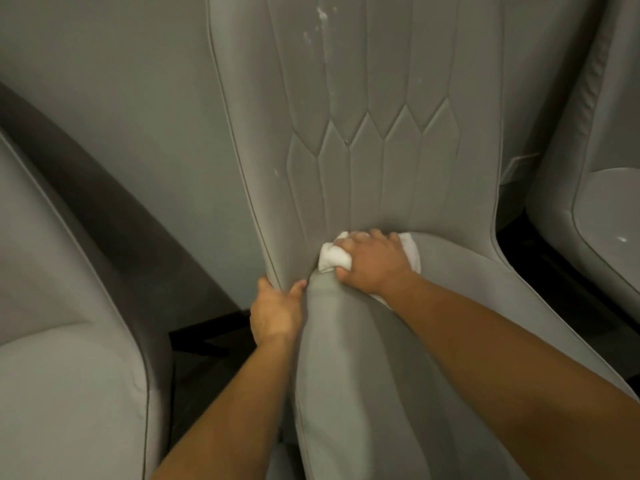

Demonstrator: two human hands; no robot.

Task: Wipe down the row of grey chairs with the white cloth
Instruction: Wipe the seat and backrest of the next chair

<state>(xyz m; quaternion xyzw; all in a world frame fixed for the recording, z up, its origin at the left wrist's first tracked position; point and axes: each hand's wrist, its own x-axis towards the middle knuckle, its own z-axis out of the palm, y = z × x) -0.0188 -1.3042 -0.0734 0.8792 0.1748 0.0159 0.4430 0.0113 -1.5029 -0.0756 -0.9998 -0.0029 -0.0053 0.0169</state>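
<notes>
A bunched white cloth sits pressed into the crease where the seat of the middle grey chair meets its quilted backrest, gripped there by a person's right hand with fingers curled over the wad. The left hand grips the piped left edge of the backrest low down, thumb on the front and fingers wrapped behind, apparently bracing the chair or pulling the edge aside to open the crease. Pale specks and smears show high on the backrest's stitched panels, well above the cloth. A second grey chair stands close on the left and a third on the right, each parted from the middle one by a dark gap of floor; a plain grey wall rises behind. The step in hand looks to be the cleaning of the seat-back join on this one chair. The next move likely calls for dragging the cloth along the crease or up the panels toward those marks, keeping firm pressure, before the neighbouring chairs get their turn.
</notes>
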